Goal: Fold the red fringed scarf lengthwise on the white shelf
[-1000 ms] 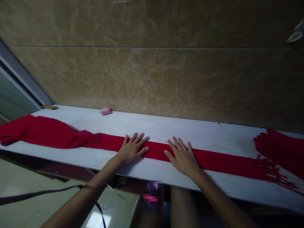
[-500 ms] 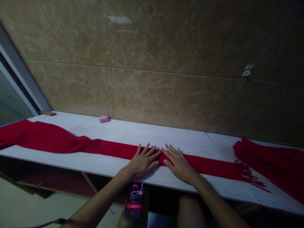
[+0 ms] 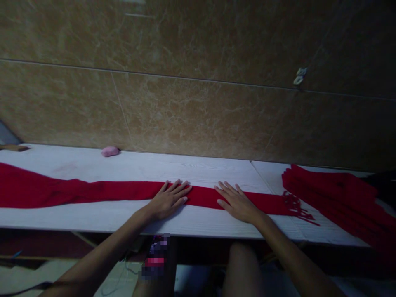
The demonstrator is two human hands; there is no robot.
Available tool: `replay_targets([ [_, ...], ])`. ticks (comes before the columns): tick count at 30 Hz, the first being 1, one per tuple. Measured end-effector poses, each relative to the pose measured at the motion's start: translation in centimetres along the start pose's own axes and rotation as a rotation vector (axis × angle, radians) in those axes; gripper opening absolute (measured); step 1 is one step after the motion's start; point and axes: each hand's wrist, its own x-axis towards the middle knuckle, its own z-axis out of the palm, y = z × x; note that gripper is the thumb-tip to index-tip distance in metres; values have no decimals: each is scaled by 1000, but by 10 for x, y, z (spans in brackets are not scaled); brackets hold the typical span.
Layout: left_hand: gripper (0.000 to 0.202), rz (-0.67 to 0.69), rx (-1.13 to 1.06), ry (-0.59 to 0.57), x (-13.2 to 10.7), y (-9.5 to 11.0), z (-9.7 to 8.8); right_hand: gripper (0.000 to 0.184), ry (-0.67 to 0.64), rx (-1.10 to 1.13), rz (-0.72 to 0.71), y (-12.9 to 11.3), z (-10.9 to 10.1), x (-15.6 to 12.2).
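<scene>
Right now your left hand point(image 3: 168, 200) and your right hand point(image 3: 236, 202) both lie flat, palms down and fingers spread, on the long red scarf point(image 3: 108, 192) that runs across the white table point(image 3: 192, 169). A short stretch of scarf shows between the hands, which are near each other but apart. The scarf's fringed end point(image 3: 298, 208) lies to your right, just beside a stack of folded red cloth point(image 3: 337, 198). A small pink lump point(image 3: 110, 151) sits at the table's far edge against the tiled wall point(image 3: 198, 107).
</scene>
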Motion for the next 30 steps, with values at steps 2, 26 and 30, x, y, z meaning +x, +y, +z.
replay_targets([
  [2,60,-6,3,2,0,0,0,60,-23,-1,-1,0,-2,2],
  [26,58,-113,98,161,35,49,12,59,-24,9,124,-75,-1,43],
  [30,57,-103,126,133,34,43,16,59,-19,-17,140,-61,3,34],
])
